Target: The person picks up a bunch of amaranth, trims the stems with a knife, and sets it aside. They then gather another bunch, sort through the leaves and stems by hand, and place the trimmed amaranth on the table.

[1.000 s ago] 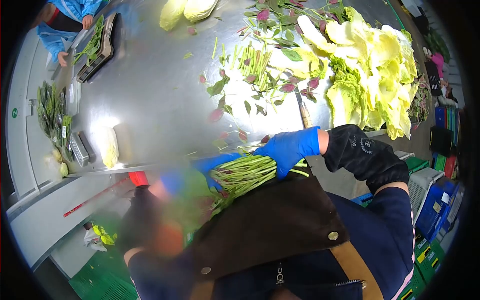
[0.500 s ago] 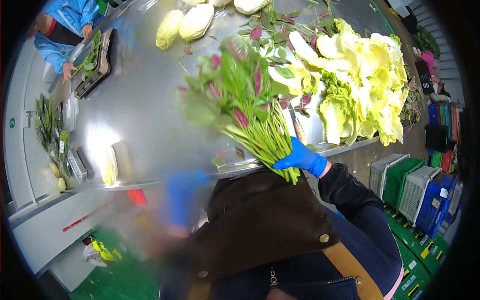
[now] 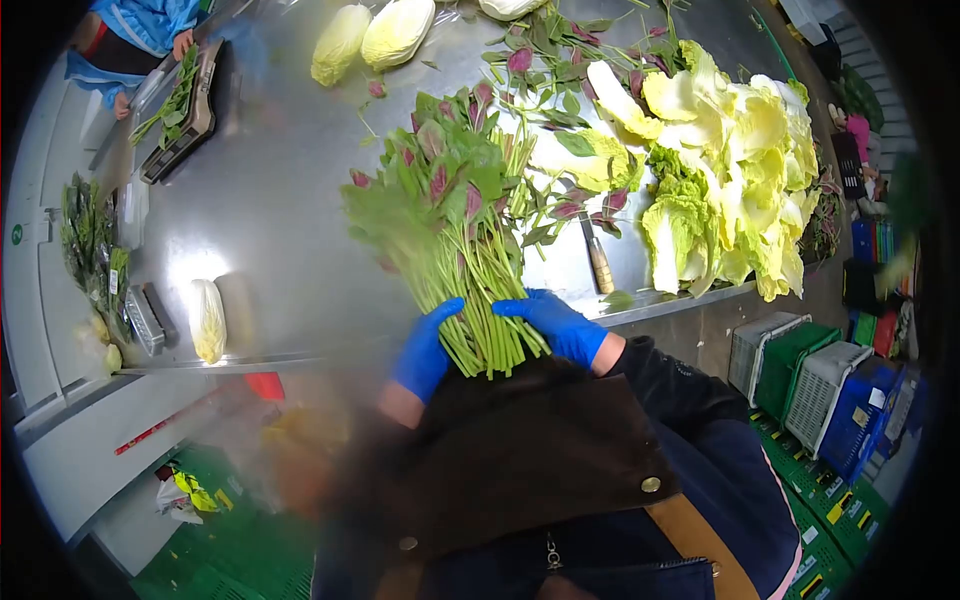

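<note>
A large bunch of amaranth greens (image 3: 478,290), with green and purple-red leaves and long pale-green stems, is between my hands at the front edge of the table. My left hand (image 3: 427,345), in a blue glove, wraps the stems from the left. From the right, my blue-gloved right hand (image 3: 560,325) grips the same stems, thumb across them. The leaves point away from me over the metal, and the cut stem ends face my apron. To the right of the bunch lies a knife (image 3: 597,260) with a wooden handle, its blade partly under loose leaves.
Torn cabbage leaves (image 3: 735,170) are heaped at the right, with loose amaranth leaves (image 3: 570,45) behind. Whole napa cabbages (image 3: 397,32) lie at the back; another cabbage (image 3: 208,320) is front left. A person's sleeve (image 3: 150,25) shows by a scale (image 3: 190,115). Crates (image 3: 825,390) stand right.
My left hand has come up from a blur at the lower left onto the stems. The bunch has swung upright and shifted left, with my right hand still on it.
</note>
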Motion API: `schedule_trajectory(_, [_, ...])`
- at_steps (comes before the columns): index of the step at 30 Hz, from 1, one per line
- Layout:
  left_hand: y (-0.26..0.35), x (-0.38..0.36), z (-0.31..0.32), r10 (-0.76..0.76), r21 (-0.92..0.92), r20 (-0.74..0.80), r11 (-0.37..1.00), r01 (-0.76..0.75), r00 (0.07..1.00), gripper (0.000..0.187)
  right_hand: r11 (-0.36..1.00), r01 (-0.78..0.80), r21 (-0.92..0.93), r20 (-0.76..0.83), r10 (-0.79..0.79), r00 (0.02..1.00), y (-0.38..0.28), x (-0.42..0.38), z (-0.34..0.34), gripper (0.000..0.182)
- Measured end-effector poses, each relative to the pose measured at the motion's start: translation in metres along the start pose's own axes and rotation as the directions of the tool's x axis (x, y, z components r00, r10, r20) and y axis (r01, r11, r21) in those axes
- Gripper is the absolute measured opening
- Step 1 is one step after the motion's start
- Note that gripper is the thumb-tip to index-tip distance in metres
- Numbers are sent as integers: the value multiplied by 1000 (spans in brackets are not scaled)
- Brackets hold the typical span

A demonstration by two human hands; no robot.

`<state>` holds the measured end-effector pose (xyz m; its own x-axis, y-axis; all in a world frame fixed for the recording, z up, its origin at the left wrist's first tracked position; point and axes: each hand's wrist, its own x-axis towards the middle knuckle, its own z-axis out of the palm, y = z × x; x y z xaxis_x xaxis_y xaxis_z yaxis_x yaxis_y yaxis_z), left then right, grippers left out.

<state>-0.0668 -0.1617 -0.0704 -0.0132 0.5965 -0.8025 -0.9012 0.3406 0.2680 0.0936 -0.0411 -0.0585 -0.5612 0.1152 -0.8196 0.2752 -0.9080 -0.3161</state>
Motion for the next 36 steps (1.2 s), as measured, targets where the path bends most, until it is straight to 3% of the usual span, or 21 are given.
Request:
schedule_trajectory(4, [-2,-12,-1,52,14,12,999,-52,999,44,994,105,-7,82,-104,991,-10,-6,-3,45])
schedule_trajectory(5, [-6,-12,2,77,30,-15,997,-76,997,44,984,118,-134,104,-105,989,-8,-5,-1,49])
schedule_trajectory(8, [-16,-5,10,313,334,0,895,-295,950,42,865,294,-406,126,-266,956,1,1,12,54])
schedule_trajectory(9, [-16,-6,12,344,308,-27,896,-319,939,41,874,316,-368,122,-291,949,0,0,17,55])
schedule_trajectory(12, [3,-36,37,364,242,-75,910,-337,929,40,724,540,-429,167,-524,835,-10,-23,27,54])
schedule_trajectory(13, [12,-47,35,302,290,-59,917,-273,952,44,695,597,-400,163,-587,793,-10,-28,28,54])
schedule_trajectory(16, [18,-49,13,194,147,47,969,-199,980,46,876,388,-286,187,-347,919,-9,-29,8,53])
schedule_trajectory(17, [12,-39,0,65,97,47,993,-70,997,48,958,228,-173,201,-193,961,-4,-22,0,47])
schedule_trajectory(20, [-7,-22,-12,-70,-19,86,997,72,994,46,996,-27,-90,164,41,986,-4,-19,3,42])
schedule_trajectory(21, [-10,-22,-15,-100,13,124,995,99,987,44,997,-14,-81,187,29,982,-4,-21,4,39])
schedule_trajectory(27, [-11,-25,12,85,293,37,952,-92,996,44,996,17,-86,112,-7,994,2,-14,6,39])
schedule_trajectory(30, [-4,-22,-12,-21,295,128,955,-18,992,47,984,138,-115,129,-122,984,-8,-29,10,39])
schedule_trajectory(34, [-7,-30,18,27,160,61,986,-37,998,50,973,167,-160,59,-159,985,5,-16,14,36])
schedule_trajectory(36, [-13,-26,20,94,172,55,980,-102,994,52,931,323,-168,65,-316,946,17,-5,14,34])
